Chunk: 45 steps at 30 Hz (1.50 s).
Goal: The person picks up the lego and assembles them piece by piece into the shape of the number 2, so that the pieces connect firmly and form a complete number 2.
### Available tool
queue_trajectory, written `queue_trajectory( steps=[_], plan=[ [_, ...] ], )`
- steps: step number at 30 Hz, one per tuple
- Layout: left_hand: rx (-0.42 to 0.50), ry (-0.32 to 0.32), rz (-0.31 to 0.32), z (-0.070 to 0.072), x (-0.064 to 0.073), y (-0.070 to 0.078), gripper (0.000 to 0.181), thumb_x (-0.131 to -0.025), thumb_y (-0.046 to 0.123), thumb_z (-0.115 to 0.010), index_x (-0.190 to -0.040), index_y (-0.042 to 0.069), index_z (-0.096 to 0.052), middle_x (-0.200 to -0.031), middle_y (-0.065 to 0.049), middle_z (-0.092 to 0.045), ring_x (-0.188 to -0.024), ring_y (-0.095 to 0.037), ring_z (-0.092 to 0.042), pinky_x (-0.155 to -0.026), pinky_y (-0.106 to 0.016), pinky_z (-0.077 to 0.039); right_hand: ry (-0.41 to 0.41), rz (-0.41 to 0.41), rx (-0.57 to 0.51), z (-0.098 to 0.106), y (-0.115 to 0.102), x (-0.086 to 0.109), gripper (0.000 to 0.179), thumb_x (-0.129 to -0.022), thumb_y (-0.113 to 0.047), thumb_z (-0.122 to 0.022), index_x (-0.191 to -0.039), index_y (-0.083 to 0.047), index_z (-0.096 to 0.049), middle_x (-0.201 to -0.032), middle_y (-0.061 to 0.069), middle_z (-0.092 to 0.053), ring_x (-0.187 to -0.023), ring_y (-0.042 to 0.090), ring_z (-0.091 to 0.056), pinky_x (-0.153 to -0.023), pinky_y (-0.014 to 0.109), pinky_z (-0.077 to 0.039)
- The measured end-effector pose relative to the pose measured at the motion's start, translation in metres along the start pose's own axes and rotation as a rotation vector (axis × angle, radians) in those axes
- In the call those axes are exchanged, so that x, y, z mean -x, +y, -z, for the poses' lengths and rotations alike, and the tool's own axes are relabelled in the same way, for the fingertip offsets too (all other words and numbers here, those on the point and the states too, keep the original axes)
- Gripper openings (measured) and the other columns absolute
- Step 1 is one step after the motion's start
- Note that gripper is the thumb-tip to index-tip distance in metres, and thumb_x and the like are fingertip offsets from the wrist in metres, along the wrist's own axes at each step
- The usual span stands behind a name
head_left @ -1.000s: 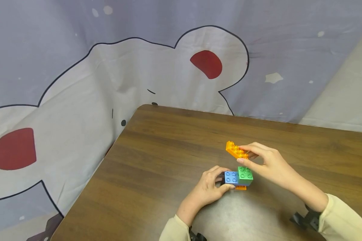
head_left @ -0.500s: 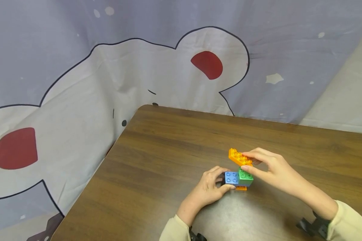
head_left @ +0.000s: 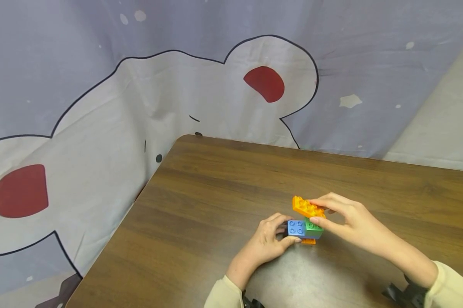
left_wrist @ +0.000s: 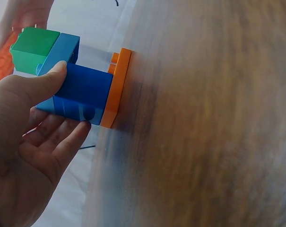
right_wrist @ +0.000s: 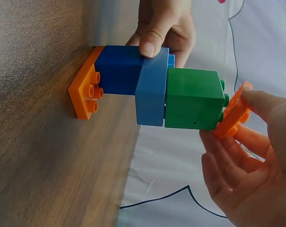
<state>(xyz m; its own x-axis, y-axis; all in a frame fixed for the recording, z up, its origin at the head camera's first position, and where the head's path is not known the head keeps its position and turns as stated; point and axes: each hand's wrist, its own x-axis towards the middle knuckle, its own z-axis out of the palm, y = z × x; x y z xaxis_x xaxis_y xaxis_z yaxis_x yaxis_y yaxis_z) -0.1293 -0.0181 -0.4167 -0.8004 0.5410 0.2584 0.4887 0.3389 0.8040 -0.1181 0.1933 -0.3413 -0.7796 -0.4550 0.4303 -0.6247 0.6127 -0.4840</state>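
Observation:
On the table stands a stack of toy building bricks: an orange base plate [right_wrist: 79, 97] at the bottom, a dark blue brick [right_wrist: 118, 71] on it, a flatter light blue brick [right_wrist: 151, 92] above, and a green brick [right_wrist: 192, 98] on top at the right end. My left hand [head_left: 264, 239] grips the blue bricks from the left side, thumb in front. In my right hand [head_left: 354, 220] an orange studded plate brick [head_left: 307, 208] is pinched between thumb and fingers. It is tilted over the green brick's studs, its lower edge at or very near them in the right wrist view.
The brown wooden table [head_left: 200, 184] spreads around the stack. Behind and left of it hangs a printed curtain [head_left: 170, 90]. Black wrist devices sit at both sleeves [head_left: 452, 286].
My right hand has lowered the orange plate brick toward the green brick, moving slightly right. My left hand stays in place on the stack.

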Motion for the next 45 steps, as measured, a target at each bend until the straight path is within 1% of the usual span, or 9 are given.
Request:
queue_trajectory(
  steps=[3,7,14,18,22,26,29,38,45],
  plan=[
    [0.005,-0.008,0.015,0.001,0.0,0.0,0.038,-0.076,0.019,-0.066,-0.108,0.005,-0.051,-0.1,-0.003,-0.053,-0.094,-0.006,-0.055,-0.076,-0.014,-0.044,-0.02,-0.009,-0.02,-0.001,-0.001,0.001,0.04,-0.076,-0.023,-0.066,-0.115,-0.021,-0.055,-0.103,-0.016,-0.053,-0.087,0.0,-0.052,-0.069,0.022,-0.046],
    [0.0,-0.007,0.031,0.002,0.002,0.001,0.039,-0.077,0.021,-0.065,-0.11,0.006,-0.051,-0.099,-0.001,-0.052,-0.094,-0.005,-0.055,-0.076,-0.013,-0.044,-0.028,0.025,-0.032,-0.005,-0.002,0.002,0.042,-0.076,-0.022,-0.067,-0.115,-0.019,-0.055,-0.104,-0.013,-0.052,-0.087,0.002,-0.052,-0.068,0.018,-0.045],
    [0.001,0.011,0.012,0.003,0.007,0.002,0.038,-0.077,0.02,-0.064,-0.11,0.007,-0.051,-0.097,-0.001,-0.052,-0.092,-0.006,-0.055,-0.075,-0.014,-0.045,-0.037,0.08,-0.012,-0.012,-0.001,0.003,0.043,-0.076,-0.021,-0.066,-0.117,-0.018,-0.054,-0.106,-0.013,-0.05,-0.09,0.001,-0.051,-0.071,0.015,-0.044],
    [0.004,0.011,0.005,0.004,0.007,0.003,0.037,-0.077,0.021,-0.064,-0.11,0.008,-0.051,-0.097,-0.001,-0.052,-0.092,-0.006,-0.055,-0.076,-0.013,-0.044,-0.018,0.108,-0.009,-0.014,0.001,0.004,0.046,-0.073,-0.02,-0.069,-0.117,-0.017,-0.055,-0.105,-0.011,-0.051,-0.09,0.001,-0.052,-0.072,0.012,-0.043],
    [0.005,0.01,0.006,0.003,0.006,0.002,0.036,-0.077,0.021,-0.064,-0.108,0.007,-0.052,-0.096,-0.001,-0.052,-0.092,-0.005,-0.055,-0.075,-0.013,-0.044,0.007,0.14,-0.05,-0.014,0.002,0.005,0.049,-0.07,-0.016,-0.071,-0.117,-0.015,-0.055,-0.103,-0.009,-0.052,-0.089,0.003,-0.052,-0.073,0.008,-0.04],
    [0.019,0.008,0.009,0.001,0.006,0.0,0.035,-0.076,0.019,-0.065,-0.108,0.008,-0.052,-0.097,0.0,-0.053,-0.092,-0.005,-0.055,-0.075,-0.013,-0.044,0.066,0.205,-0.089,-0.015,0.004,0.006,0.053,-0.064,-0.009,-0.074,-0.115,-0.01,-0.057,-0.099,-0.006,-0.054,-0.086,0.004,-0.052,-0.071,0.008,-0.04],
    [0.027,0.007,0.018,0.0,0.005,0.0,0.035,-0.076,0.018,-0.065,-0.108,0.008,-0.053,-0.097,0.0,-0.052,-0.093,-0.005,-0.055,-0.075,-0.012,-0.044,0.1,0.23,-0.1,-0.016,0.006,0.007,0.056,-0.06,-0.006,-0.076,-0.113,-0.009,-0.058,-0.098,-0.006,-0.055,-0.085,0.005,-0.053,-0.07,0.008,-0.04],
    [0.031,0.004,-0.002,-0.001,0.003,0.0,0.036,-0.076,0.017,-0.066,-0.107,0.007,-0.053,-0.097,-0.001,-0.053,-0.093,-0.005,-0.055,-0.076,-0.013,-0.044,0.105,0.199,-0.113,-0.014,0.007,0.01,0.059,-0.057,-0.008,-0.078,-0.113,-0.012,-0.059,-0.097,-0.006,-0.056,-0.083,0.004,-0.053,-0.069,0.009,-0.041],
    [0.011,0.008,-0.008,-0.001,0.003,0.0,0.037,-0.075,0.018,-0.067,-0.108,0.007,-0.053,-0.097,0.0,-0.053,-0.091,-0.004,-0.056,-0.074,-0.011,-0.044,0.166,0.19,-0.134,-0.018,0.004,0.01,0.059,-0.052,-0.005,-0.08,-0.108,-0.011,-0.062,-0.092,-0.007,-0.057,-0.08,0.004,-0.054,-0.069,0.008,-0.041]
  ],
)
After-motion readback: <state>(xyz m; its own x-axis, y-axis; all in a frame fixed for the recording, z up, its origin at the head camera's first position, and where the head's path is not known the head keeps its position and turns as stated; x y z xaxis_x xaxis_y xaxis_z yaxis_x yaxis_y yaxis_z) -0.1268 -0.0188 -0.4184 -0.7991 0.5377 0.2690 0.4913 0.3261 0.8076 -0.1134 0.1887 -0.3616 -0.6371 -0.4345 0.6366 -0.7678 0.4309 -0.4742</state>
